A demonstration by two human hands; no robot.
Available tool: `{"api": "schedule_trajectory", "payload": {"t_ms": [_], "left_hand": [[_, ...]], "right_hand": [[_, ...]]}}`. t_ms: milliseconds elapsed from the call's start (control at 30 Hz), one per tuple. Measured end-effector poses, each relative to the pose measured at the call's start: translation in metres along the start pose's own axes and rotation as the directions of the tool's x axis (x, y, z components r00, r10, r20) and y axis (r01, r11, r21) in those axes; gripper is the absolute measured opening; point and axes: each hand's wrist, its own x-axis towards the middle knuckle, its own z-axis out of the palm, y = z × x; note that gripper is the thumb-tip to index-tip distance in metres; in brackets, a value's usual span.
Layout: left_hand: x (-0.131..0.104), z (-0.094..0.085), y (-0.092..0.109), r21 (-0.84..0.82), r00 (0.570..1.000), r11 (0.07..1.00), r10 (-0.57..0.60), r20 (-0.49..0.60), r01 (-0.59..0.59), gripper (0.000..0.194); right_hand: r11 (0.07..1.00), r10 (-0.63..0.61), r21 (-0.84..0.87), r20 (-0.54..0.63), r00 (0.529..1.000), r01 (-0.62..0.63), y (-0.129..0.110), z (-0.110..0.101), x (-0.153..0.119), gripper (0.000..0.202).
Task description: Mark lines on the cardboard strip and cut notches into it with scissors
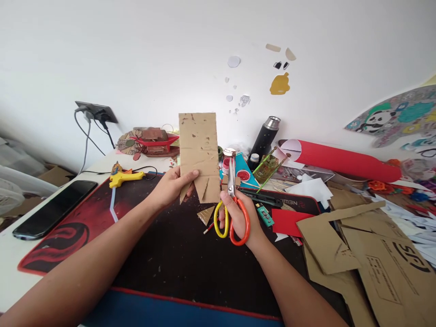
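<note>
An upright piece of brown cardboard (199,145) is held up over the dark desk mat, with a slit and notch cut at its lower edge. My left hand (182,184) grips its lower left side, thumb in front and fingers mostly behind. Scissors with one yellow and one orange-red handle (244,222) are in my right hand (238,215), their blades pointing up just right of the cardboard. The blades look nearly closed and cut nothing. Below the cardboard, a small triangular scrap (206,215) lies on the mat.
On the left are a black phone (56,209) and a yellow glue gun (126,178). Behind stand a red model boat (156,141), a paint jar (227,161) and a black flask (265,136). Cardboard sheets (384,272) and a red roll (340,159) are at the right.
</note>
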Motion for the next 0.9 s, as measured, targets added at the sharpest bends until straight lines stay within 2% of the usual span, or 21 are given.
{"api": "schedule_trajectory", "payload": {"t_ms": [133,300,500,667,900], "left_hand": [[-0.0001,-0.0009,-0.0036,0.023,0.994,0.999,-0.045,0.102,0.043,0.053],[0.0008,-0.0007,-0.0041,0.047,0.978,0.998,-0.043,0.205,0.034,0.05],[0.0,0.0015,-0.0016,0.097,0.958,0.994,-0.073,0.279,0.047,0.04],[-0.0002,0.0022,0.0011,0.103,0.957,0.994,-0.062,0.285,0.034,0.032],[-0.0007,0.0058,0.0005,0.036,0.976,0.999,-0.04,0.216,0.032,0.034]], "right_hand": [[0.998,-0.013,-0.055,0.021,1.0,0.014,0.0015,0.0013,-0.0021,0.051],[0.995,-0.063,-0.079,-0.057,0.996,0.058,-0.0022,0.0002,-0.0022,0.051],[0.993,-0.083,-0.089,-0.057,0.995,0.077,0.0003,-0.0019,-0.0022,0.049],[0.995,-0.052,-0.086,-0.049,0.997,0.048,0.0012,-0.0009,-0.0012,0.051],[0.997,-0.038,-0.069,-0.051,0.998,0.035,-0.0003,0.0002,-0.0003,0.053]]}}
